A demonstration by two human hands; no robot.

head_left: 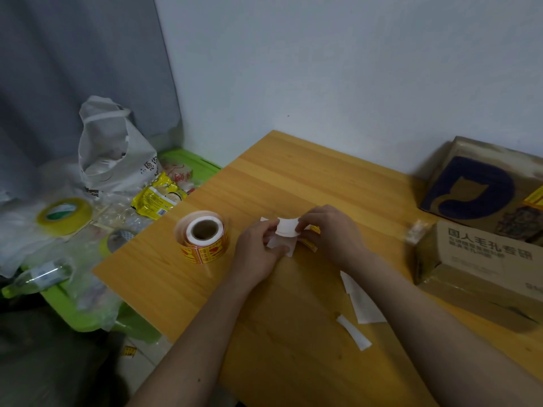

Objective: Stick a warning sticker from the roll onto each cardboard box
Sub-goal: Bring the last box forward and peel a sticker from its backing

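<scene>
1. Left hand (258,245) and right hand (329,233) meet over the light wooden tabletop (293,177), both pinched narrow on a small white backing-paper piece (286,230) with a yellow-and-red warning sticker (313,235) peeking out under the right fingers.
2. Step judged: peeling the sticker off its liner.
3. Risk: thin glossy sticker may curl and stick to itself or to a finger; slick liner may tear if pulled unevenly.
4. Round yellow-red sticker roll with cardboard core (202,236) stands just left of the left hand, loose tail hanging; a knock could roll it off.
5. Stacked brown corrugated cardboard boxes (482,251), matte with printed faces, sit well right of the right hand.
6. White curled liner scraps (360,306), flimsy, lie beside the right forearm; they could be mistaken for stickers.
</scene>
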